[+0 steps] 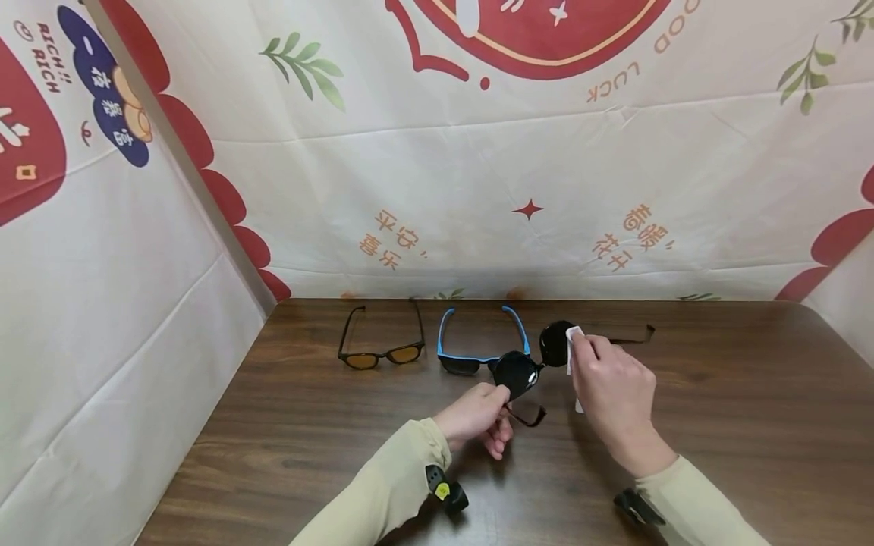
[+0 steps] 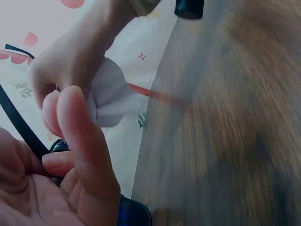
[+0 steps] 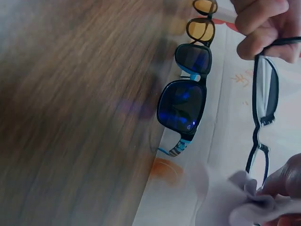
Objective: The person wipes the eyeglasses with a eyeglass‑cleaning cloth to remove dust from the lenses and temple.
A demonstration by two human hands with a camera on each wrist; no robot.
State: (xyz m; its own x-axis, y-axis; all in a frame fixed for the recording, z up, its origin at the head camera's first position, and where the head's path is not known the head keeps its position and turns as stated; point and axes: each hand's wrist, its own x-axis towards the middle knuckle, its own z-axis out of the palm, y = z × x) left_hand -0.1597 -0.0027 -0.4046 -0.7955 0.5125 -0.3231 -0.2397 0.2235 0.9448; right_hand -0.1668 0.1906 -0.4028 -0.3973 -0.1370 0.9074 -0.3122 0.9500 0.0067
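Round dark sunglasses (image 1: 517,371) are held above the table, temples unfolded. My left hand (image 1: 474,415) pinches them at the left lens edge, near the hinge. In my right hand (image 1: 614,390) a white cloth (image 1: 572,341) is pinched over the far lens; the right wrist view shows the cloth (image 3: 225,202) bunched around that end of the frame. Behind the held pair lie blue-and-black sunglasses (image 1: 459,365), partly covered by it in the head view. Farther left are black-framed glasses with amber lenses (image 1: 362,361).
The brown wooden table (image 1: 287,447) reaches back to a printed white cloth backdrop (image 1: 444,182). Another printed cloth sheet (image 1: 116,288) hangs along the left side. Both resting pairs stand near the back edge with their temples pointing away.
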